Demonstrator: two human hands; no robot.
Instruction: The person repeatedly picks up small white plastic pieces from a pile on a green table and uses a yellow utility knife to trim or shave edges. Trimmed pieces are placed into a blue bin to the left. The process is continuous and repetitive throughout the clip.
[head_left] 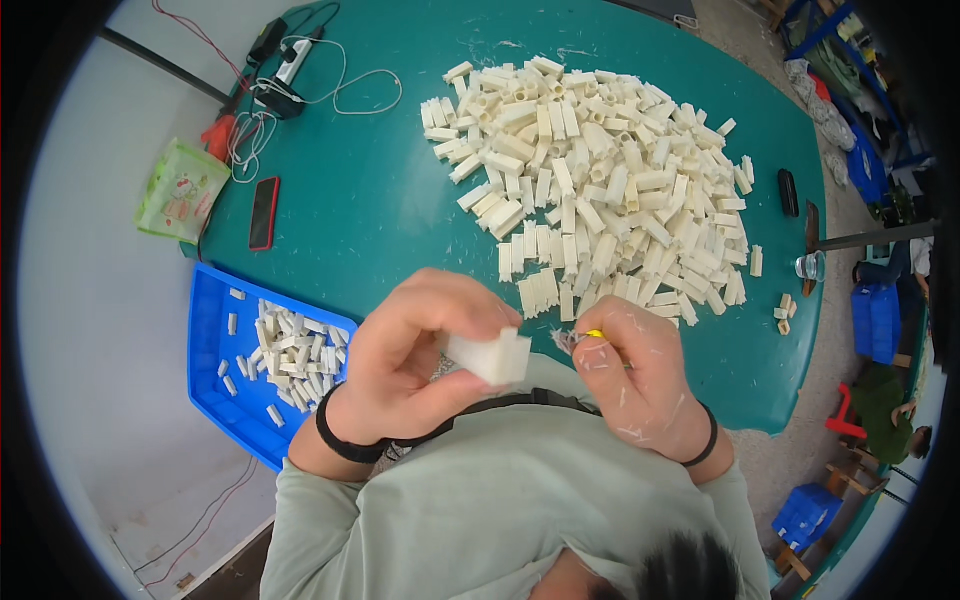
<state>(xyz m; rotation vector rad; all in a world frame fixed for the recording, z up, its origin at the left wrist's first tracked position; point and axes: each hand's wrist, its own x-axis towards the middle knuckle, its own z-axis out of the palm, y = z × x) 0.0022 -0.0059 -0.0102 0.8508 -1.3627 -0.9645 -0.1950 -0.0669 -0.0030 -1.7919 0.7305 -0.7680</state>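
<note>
Gripping a white block point(492, 359), left hand point(405, 350): thumb on the near side, fingers on the far side, clamped on it. Block sits at the right edge of the grip, long axis roughly left to right, exposed end pointing right at the other hand. Small raised tab on the far edge of that end.

Right hand point(645, 375) is closed on a small yellow tool point(596, 334); handle mostly hidden in the fist, kind can't be told. Pale frayed shavings point(566, 341) bunch at its tip, on the left side of the fist, facing the block. Key relation: tip lies right of the block's end and slightly farther, near it but apart, no contact. Left hand has the block; right hand is the one across from its open end. Pale bits cling to the right hand.

Farther out: big heap of cream pieces point(600, 180) on the green table point(370, 210), on the far side of both hands. Blue tray point(207, 330) to the left, small white pieces point(292, 358) inside. Red-edged phone point(264, 214) beyond the tray. Few loose pieces point(783, 314) far right, near a clear cup point(812, 266).
</note>
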